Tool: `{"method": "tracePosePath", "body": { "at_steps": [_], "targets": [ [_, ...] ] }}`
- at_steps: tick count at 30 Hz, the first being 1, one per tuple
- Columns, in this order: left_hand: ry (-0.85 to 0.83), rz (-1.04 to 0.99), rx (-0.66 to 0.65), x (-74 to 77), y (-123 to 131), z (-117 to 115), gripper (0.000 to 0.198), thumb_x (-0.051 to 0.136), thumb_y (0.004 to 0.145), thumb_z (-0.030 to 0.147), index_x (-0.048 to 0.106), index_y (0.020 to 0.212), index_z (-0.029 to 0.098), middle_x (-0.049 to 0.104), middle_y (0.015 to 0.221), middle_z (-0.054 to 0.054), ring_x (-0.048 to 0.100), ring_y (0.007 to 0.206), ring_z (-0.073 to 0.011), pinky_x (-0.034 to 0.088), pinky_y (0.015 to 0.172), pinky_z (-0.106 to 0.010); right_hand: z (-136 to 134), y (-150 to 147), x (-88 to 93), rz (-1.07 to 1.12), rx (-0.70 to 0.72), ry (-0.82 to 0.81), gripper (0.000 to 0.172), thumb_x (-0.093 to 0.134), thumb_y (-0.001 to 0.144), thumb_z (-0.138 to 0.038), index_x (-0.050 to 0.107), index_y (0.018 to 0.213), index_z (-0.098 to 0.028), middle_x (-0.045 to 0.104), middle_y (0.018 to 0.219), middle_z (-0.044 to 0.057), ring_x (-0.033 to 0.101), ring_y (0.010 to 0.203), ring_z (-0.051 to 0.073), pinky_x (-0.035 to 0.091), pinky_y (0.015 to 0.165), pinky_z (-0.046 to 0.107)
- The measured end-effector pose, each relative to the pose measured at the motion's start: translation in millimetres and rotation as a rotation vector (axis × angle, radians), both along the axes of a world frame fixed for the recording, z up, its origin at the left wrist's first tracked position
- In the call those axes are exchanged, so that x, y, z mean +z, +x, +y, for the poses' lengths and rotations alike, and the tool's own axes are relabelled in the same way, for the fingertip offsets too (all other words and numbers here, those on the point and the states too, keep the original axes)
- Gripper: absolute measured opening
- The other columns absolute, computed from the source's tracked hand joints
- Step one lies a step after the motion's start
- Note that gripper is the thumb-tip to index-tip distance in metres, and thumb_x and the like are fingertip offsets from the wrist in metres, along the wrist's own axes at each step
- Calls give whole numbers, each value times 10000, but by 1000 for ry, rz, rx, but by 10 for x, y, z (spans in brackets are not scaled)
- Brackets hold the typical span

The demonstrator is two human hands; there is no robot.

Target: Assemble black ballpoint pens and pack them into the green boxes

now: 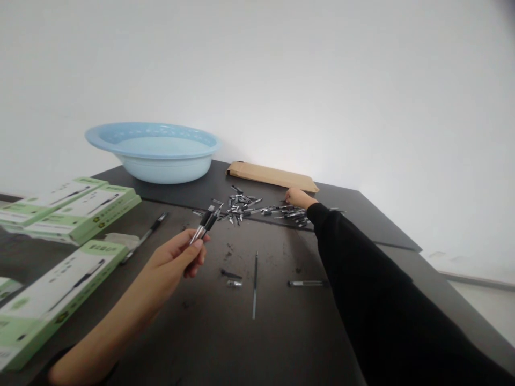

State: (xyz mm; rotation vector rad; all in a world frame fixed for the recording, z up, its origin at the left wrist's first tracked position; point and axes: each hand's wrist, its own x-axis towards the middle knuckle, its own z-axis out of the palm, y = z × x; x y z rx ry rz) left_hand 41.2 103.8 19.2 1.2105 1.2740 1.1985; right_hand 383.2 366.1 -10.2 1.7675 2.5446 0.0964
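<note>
My left hand (183, 256) is closed around a few clear-barrelled gel pens (206, 221) with black grips, tips pointing up and away. Out at the far side, my right hand (298, 198) has its fingers curled in at a pile of pen parts (293, 214); what they hold, if anything, is too small to make out. Left of that pile lies a heap of pen caps and pieces (238, 206). Between my arms on the dark table are a thin ink refill (255, 287), a clear cap (234, 283), a small black piece (231, 274) and a clear pen barrel (308, 283).
A light blue basin (164, 163) stands at the back left, against the white wall. Beside it lies a flat brown cardboard packet (273, 176). Green-and-white pen boxes (60, 295) occupy the left side, with a single pen (145, 236) near them. Dark smudges mark the table.
</note>
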Motion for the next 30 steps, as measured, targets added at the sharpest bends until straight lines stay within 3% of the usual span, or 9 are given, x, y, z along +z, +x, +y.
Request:
{"method": "tracePosePath", "body": {
  "at_steps": [5, 9, 12, 15, 17, 21, 26, 30],
  "targets": [
    [68, 23, 8, -36, -34, 26, 292, 606, 760, 449, 604, 890, 188, 536, 608, 24, 447, 505, -110, 343, 470, -217, -98, -144, 89, 89, -14, 94, 195, 510, 806, -76, 681, 899, -68, 712, 969, 209, 648, 900, 241, 447, 856, 316],
    [95, 75, -77, -147, -35, 55, 337, 591, 777, 455, 638, 959, 175, 574, 630, 17, 442, 472, -99, 342, 464, -220, -335, -262, 468, 278, -11, 230, 232, 396, 901, -129, 596, 1017, -145, 707, 1018, 165, 639, 916, 226, 459, 832, 343],
    [100, 130, -173, -196, 37, 25, 352, 586, 787, 424, 690, 998, 163, 659, 727, -21, 443, 484, -93, 343, 475, -226, -805, -387, 830, 877, 92, 370, 133, 393, 935, -224, 517, 979, -215, 708, 833, 54, 644, 809, 189, 491, 779, 356],
    [94, 143, -290, -205, 148, -46, 334, 571, 799, 393, 721, 967, 147, 690, 775, -40, 434, 489, -86, 351, 492, -227, -1501, -561, 1111, 1308, 288, 189, 122, 451, 941, -362, 457, 947, -240, 698, 790, 33, 663, 738, 172, 533, 709, 353],
    [101, 155, -357, -216, 213, -96, 312, 560, 814, 384, 732, 889, 135, 687, 763, -46, 427, 490, -82, 355, 505, -228, -1940, -688, 1207, 1473, 318, 76, 187, 508, 915, -420, 438, 940, -248, 708, 822, 39, 683, 758, 178, 556, 690, 351],
    [152, 162, -446, -269, 296, -173, 307, 545, 852, 375, 740, 908, 145, 692, 820, -54, 436, 520, -85, 365, 537, -233, -2457, -845, 1169, 1618, 252, -38, 285, 595, 858, -471, 429, 908, -244, 705, 810, 42, 701, 791, 186, 584, 683, 341],
    [176, 119, -470, -270, 344, -232, 344, 534, 873, 345, 699, 1116, 165, 701, 851, -54, 439, 545, -95, 375, 553, -236, -2659, -834, 1020, 1686, 211, -121, 285, 601, 851, -452, 420, 900, -238, 689, 781, 27, 712, 800, 194, 598, 668, 332],
    [190, 96, -491, -233, 349, -244, 369, 544, 866, 350, 688, 1136, 144, 696, 838, -60, 433, 549, -92, 367, 550, -231, -2767, -823, 983, 1724, 215, -107, 274, 613, 849, -427, 426, 912, -237, 692, 792, 24, 714, 794, 187, 604, 678, 319]
  ]
}}
